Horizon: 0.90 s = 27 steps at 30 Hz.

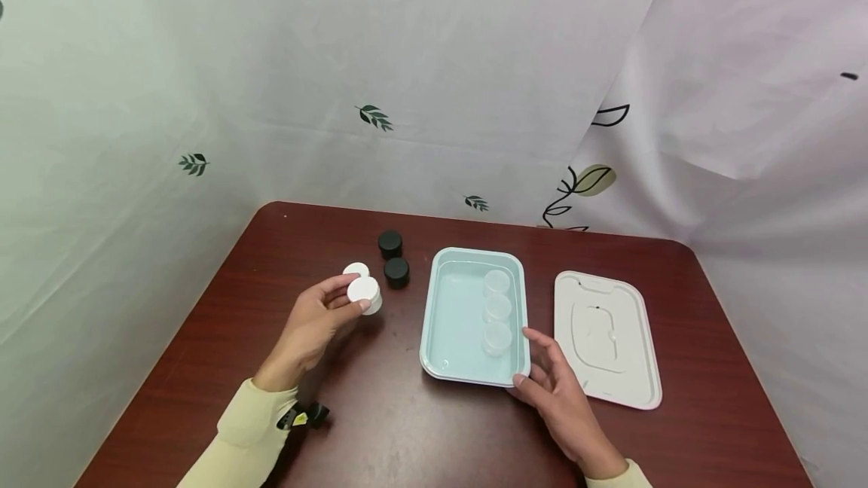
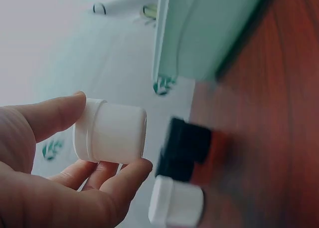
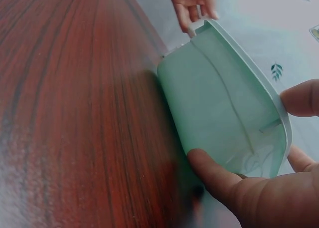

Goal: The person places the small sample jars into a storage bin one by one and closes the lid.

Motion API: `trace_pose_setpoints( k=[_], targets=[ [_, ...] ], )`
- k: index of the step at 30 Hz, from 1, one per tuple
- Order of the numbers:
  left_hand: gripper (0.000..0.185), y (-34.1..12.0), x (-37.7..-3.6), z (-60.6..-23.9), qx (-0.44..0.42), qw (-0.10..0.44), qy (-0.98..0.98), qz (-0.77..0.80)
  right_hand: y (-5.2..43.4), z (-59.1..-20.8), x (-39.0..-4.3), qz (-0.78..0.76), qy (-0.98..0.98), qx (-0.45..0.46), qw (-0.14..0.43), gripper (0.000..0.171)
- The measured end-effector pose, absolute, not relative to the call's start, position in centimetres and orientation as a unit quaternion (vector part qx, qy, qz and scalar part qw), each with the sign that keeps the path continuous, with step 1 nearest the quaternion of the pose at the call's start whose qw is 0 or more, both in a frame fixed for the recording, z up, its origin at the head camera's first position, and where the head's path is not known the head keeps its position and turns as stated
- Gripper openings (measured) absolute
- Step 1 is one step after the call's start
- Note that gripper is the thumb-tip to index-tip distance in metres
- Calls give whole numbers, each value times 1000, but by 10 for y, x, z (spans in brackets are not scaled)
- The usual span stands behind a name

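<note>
My left hand pinches a small white lidded jar between thumb and fingers, raised above the table. In the left wrist view that jar lies sideways across the fingers. Just beyond it stands a second white jar, partly hidden in the head view. My right hand grips the near right corner of a light blue rectangular container, thumb and fingers against its rim and wall. Inside, along the right side, sit three translucent round-lidded jars in a row. The container wall fills the middle of the right wrist view.
Two black lidded jars stand between the white jars and the container. A white rectangular lid lies flat to the right of the container. The dark red wooden table backs onto a white printed curtain.
</note>
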<state>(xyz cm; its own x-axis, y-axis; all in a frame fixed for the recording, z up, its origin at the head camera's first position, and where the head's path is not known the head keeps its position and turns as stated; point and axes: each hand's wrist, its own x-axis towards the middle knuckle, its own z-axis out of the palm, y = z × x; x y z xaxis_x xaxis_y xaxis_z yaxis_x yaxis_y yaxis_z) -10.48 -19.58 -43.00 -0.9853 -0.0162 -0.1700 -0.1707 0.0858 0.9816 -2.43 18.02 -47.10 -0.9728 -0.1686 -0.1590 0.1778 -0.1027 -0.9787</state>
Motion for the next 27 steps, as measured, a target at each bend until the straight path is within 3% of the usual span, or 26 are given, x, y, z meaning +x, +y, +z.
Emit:
trace_pose_setpoints(
  k=[15,27],
  targets=[
    [56,-116,-146,-403,51,90,776,623,181,-472,-26,-741,662,-1,117,68],
    [52,-58,-171,-414,88,105,836,531,183,-472,-27,-739,661,6,128,68]
  ],
)
